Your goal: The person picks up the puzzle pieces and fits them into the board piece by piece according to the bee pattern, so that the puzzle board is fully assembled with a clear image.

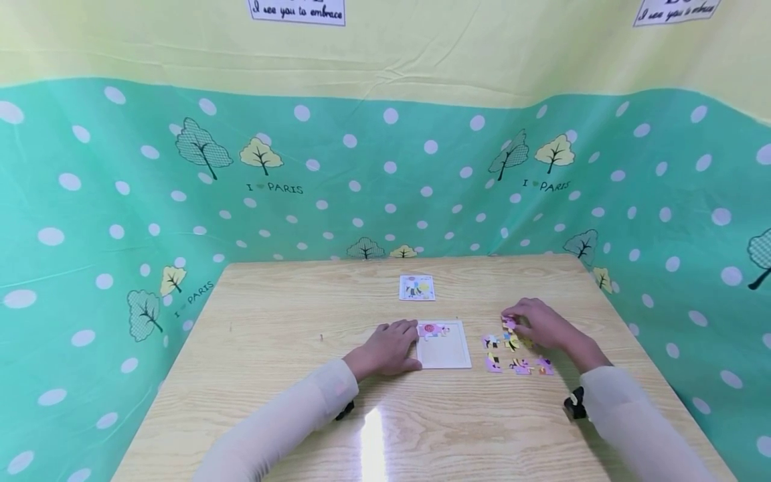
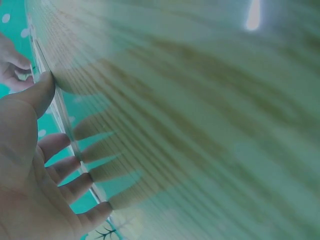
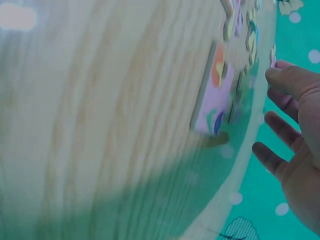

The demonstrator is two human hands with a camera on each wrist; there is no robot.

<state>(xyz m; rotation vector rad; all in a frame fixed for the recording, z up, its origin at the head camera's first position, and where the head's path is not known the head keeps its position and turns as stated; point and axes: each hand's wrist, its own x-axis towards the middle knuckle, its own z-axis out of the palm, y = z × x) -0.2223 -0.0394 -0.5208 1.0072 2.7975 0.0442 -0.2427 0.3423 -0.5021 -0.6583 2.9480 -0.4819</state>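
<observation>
My left hand [image 1: 391,348] lies at the left edge of a white puzzle tray [image 1: 446,355]. Its spread fingers and thumb touch the tray's side, as the left wrist view shows. A pink joined puzzle piece or strip [image 1: 434,331] lies along the tray's far side, toward the left. Over the far part of the loose pieces, my right hand [image 1: 542,325] pinches a small pink puzzle piece [image 3: 273,56] between thumb and index finger, its other fingers spread. Below it several loose puzzle pieces [image 1: 521,366], pink with yellow and black, lie right of the tray.
A square picture card [image 1: 417,288] with a bee-like figure lies beyond the tray. The wooden table [image 1: 271,348] carries it all, and a green dotted curtain [image 1: 373,174] stands behind its far edge and along both sides.
</observation>
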